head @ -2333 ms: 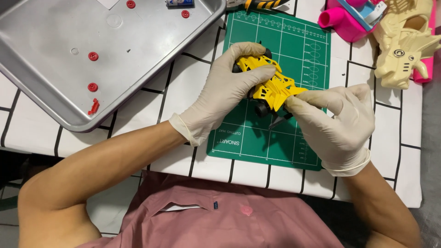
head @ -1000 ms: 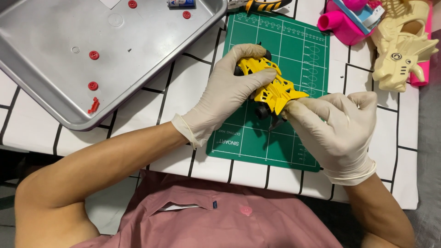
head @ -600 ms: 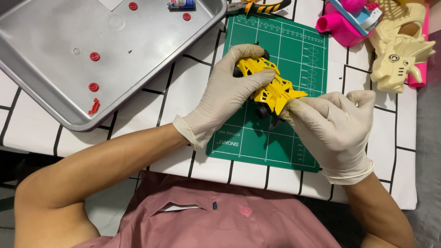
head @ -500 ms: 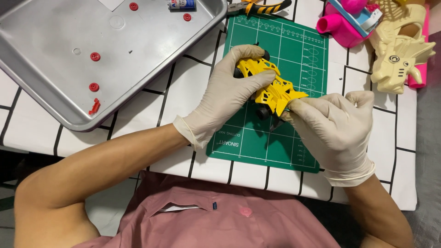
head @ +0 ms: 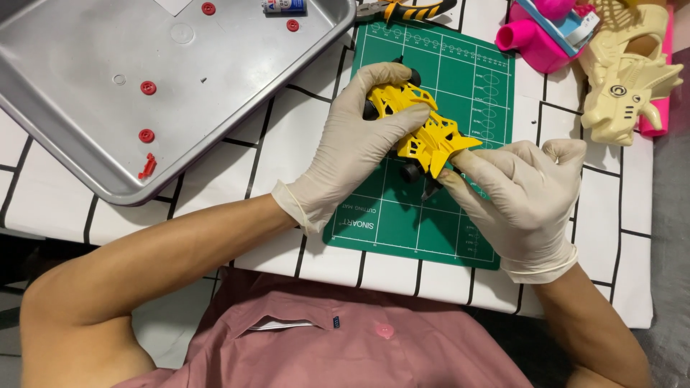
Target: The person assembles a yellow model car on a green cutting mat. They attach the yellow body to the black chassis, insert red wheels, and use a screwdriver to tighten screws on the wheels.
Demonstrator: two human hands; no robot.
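Yellow toy car (head: 417,122) with open lattice body, pointed fins and black wheels, held just over green cutting mat (head: 474,79) on the desk. Left hand (head: 352,154) fingers clenched around its body; right hand (head: 521,197) fingers pinch its lower pointed end.

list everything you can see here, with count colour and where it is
yellow plastic toy car: 1, yellow with black wheels, over the mat, held in both hands
green cutting mat: 1, green, table centre
metal tray: 1, silver, upper left
small red plastic parts: 5, red, in the tray
pliers: 1, yellow and black handles, top edge
pink plastic toy: 1, pink, upper right
cream dinosaur toy: 1, cream, far right
left hand: gloved, grips the car
right hand: gloved, at the car's tip
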